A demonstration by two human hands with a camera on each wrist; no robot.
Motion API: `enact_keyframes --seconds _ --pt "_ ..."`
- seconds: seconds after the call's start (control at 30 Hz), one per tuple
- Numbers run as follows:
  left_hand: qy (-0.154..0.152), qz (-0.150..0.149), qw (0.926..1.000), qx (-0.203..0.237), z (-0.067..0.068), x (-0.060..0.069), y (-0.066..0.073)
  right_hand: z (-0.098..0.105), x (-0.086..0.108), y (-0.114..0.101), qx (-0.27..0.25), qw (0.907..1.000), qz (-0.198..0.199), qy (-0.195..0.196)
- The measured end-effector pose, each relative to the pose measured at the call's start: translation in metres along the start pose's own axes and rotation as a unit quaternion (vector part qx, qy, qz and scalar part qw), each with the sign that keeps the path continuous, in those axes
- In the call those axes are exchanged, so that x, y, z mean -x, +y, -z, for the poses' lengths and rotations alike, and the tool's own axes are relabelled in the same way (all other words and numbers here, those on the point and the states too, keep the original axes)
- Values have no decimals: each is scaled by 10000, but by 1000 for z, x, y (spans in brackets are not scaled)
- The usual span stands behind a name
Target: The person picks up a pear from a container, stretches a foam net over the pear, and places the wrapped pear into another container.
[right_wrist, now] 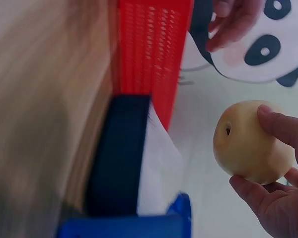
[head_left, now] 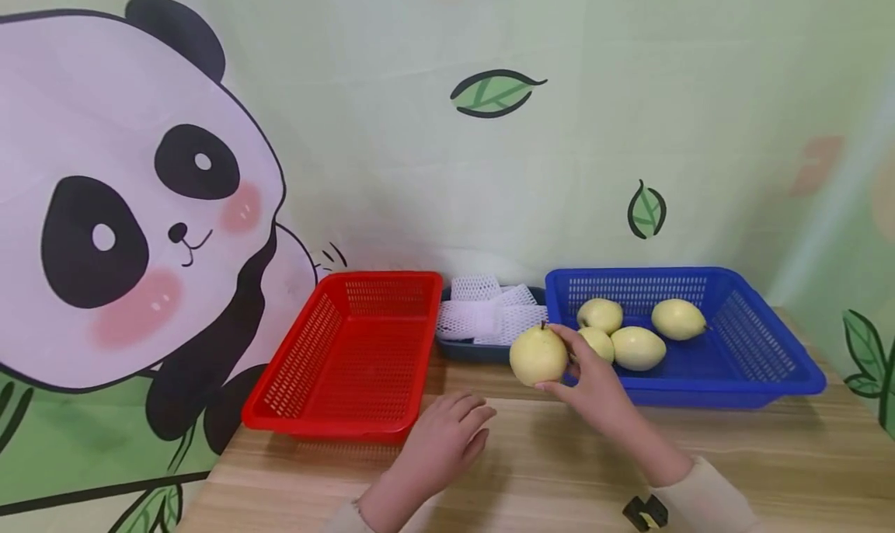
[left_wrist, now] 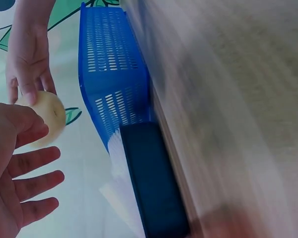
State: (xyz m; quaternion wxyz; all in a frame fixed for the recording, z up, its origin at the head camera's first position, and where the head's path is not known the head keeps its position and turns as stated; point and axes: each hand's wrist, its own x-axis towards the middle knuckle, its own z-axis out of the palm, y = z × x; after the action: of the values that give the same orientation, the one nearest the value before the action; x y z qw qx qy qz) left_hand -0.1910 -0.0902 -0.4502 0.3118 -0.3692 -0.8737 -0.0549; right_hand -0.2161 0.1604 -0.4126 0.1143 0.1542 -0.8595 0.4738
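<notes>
A round yellow pear (head_left: 538, 356) is held up by my right hand (head_left: 590, 385), thumb on one side and fingers on the other, in front of the blue basket's left end. In the right wrist view the same pear (right_wrist: 256, 141) shows its small dark hollow toward the left. My left hand (head_left: 447, 440) hovers near the red basket's front right corner with fingers loosely spread and nothing in them. Several more pears (head_left: 638, 349) lie in the blue basket (head_left: 755, 397), toward its left and middle.
A red basket (head_left: 377, 370) stands at left with bare mesh inside. Between the baskets, a dark tray (head_left: 475, 353) holds white foam net sleeves (head_left: 468, 318). A small black object (head_left: 645, 511) is by the right sleeve. Behind the wooden table (head_left: 531, 471) hangs a panda-printed cloth (head_left: 391, 168).
</notes>
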Motion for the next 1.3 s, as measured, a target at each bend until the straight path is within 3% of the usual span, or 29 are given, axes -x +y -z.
enact_keyframes --seconds 0.23,0.5,0.63,0.87,1.03,1.3 --pt "21 97 10000 9 7 22 3 -34 1 18 141 9994 216 -212" --pt "-315 201 9992 132 11 45 7 -60 5 44 480 9960 477 -583" --pt "-412 94 9990 148 9 54 6 -71 7 55 654 9954 511 -470" --pt "-225 -29 9997 134 5 58 4 -83 6 66 970 9904 984 12" --pt "-255 -93 9995 170 4 55 5 -84 5 70 899 9920 883 -117" --pt "-650 23 9975 282 5 58 7 -87 2 76 731 9940 717 -388"
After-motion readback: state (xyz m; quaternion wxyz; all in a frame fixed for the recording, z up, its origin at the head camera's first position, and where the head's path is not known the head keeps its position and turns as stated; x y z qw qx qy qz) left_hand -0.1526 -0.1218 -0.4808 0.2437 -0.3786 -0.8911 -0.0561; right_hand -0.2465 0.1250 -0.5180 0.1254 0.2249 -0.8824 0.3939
